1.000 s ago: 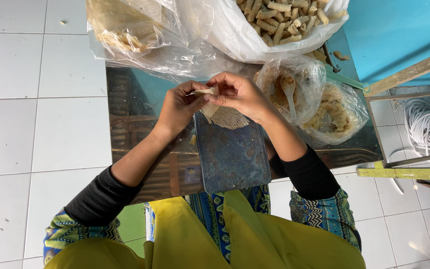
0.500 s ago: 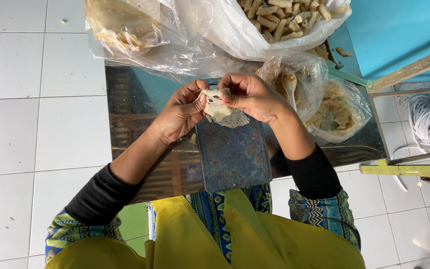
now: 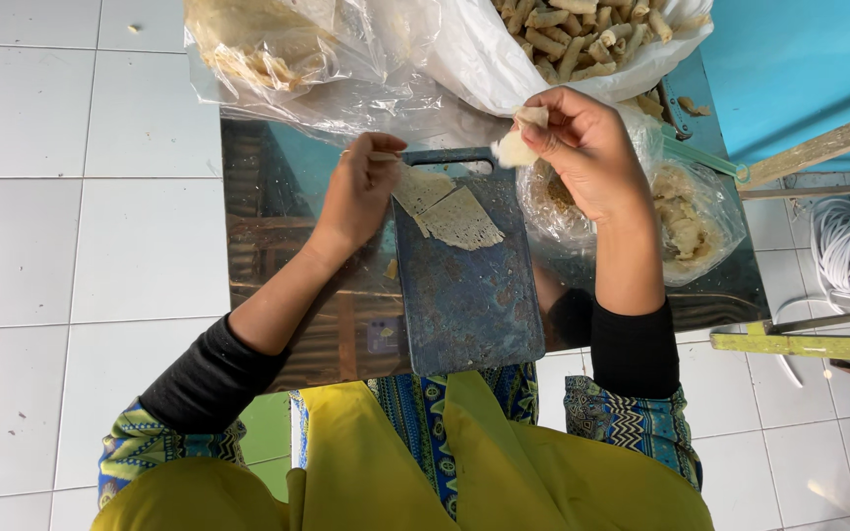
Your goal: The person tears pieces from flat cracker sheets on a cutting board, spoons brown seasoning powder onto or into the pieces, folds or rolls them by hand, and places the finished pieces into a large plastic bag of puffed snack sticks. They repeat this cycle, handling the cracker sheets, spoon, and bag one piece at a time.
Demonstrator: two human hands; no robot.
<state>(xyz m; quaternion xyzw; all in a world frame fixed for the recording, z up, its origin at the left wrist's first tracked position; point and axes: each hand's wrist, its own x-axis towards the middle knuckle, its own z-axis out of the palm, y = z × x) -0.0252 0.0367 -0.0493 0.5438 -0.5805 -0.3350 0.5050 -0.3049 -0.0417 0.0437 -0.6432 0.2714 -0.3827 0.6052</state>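
The dark cutting board [image 3: 469,295] lies on the reflective metal surface [image 3: 277,265] and serves as the reference point.

Left hand [image 3: 361,192]: positioned at the far left corner of the board. Its grip is closed in a pinch on the edge of a thin lacy wrapper sheet [image 3: 450,211]. The sheet lies flat on the far end of the board, partly folded.

Right hand [image 3: 582,147]: raised beyond the far right corner of the board. Its grip is closed, fingertips pinching a small pale piece of wrapper [image 3: 516,146], held clear of the board and above a clear bag of filling [image 3: 686,221].

Surrounding items, relative to the board:
- Clear bag of filling: just to the right of the board, open at the top.
- White bag of finished rolls [image 3: 582,39]: beyond the far right corner.
- Clear bag of stacked wrappers [image 3: 268,49]: beyond the far left corner.
- Yellow apron [image 3: 425,462]: at the near edge, worn over patterned clothing.
- White tiled floor [image 3: 61,216]: to the left, under the surface.
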